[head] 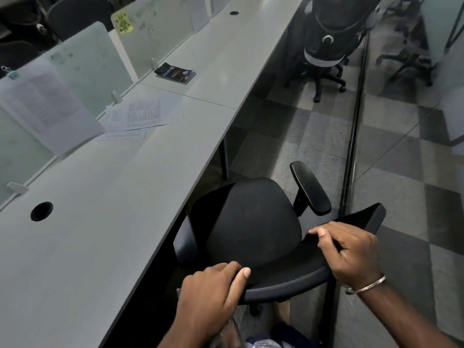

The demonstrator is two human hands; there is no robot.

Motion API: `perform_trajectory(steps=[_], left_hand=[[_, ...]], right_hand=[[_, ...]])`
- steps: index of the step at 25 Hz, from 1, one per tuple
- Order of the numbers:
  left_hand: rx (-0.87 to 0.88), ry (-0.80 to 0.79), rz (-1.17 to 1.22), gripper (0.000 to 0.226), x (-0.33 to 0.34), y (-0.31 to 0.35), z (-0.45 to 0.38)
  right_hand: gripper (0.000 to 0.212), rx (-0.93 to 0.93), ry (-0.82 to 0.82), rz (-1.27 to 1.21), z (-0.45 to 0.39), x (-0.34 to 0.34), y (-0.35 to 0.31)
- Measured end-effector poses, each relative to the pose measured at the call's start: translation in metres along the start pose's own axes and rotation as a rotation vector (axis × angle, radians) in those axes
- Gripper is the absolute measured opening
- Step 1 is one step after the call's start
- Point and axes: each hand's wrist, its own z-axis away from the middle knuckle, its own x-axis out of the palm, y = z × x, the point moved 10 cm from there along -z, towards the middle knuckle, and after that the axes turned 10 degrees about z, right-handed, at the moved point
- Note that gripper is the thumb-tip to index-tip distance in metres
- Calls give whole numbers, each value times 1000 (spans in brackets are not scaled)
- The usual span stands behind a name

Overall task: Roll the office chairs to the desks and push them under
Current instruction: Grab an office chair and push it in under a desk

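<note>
Seen from a head-worn camera looking down, the left hand [213, 292] grips the top edge of a black office chair's backrest [283, 275], fingers curled over the rim and the thumb laid along it. At about two o'clock from it, the right hand [351, 252] grasps the same backrest edge farther along, fingers bent over the top, with a thin metal bangle [366, 287] on its wrist. The office chair [251, 222] sits directly ahead of the hands, at twelve o'clock, its black padded seat facing a long pale grey worktop [125, 209]. The seat's left front part lies beneath the worktop's edge, while most of the seat and the backrest are out in the aisle. One black armrest [311, 189] stands up at the chair's right side, at one o'clock from the seat. On the worktop, a round cable hole [41, 210] lies at nine o'clock from the chair, loose printed papers [140, 116] lie at about eleven o'clock, and a dark booklet [175, 73] lies farther along beyond them. Frosted divider panels [82, 64] run along the worktop's far side, one carrying a yellow sticky note [123, 23]. Farther down the aisle, at about one o'clock, a second black office chair [326, 46] stands on the checkered floor [313, 136], beside a glass wall [401, 146] that runs along the right.
</note>
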Motion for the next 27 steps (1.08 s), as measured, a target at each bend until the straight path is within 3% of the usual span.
perform_trajectory(steps=[7,12,22,27], left_hand=[[11,315,61,43,9,47,-2],[-124,507,16,42,-2,49,-12],[-339,531,-84,49,-16,33,-60],[-388,535,-104,40,-45,-14,-93]], right_hand=[[30,-100,-85,-97,-55,14,35],[25,-169,-106,-187,-91,36,37],[27,-149,-174,-189,-165,95,39],[17,-276,-142,-256,-153,125,-20]])
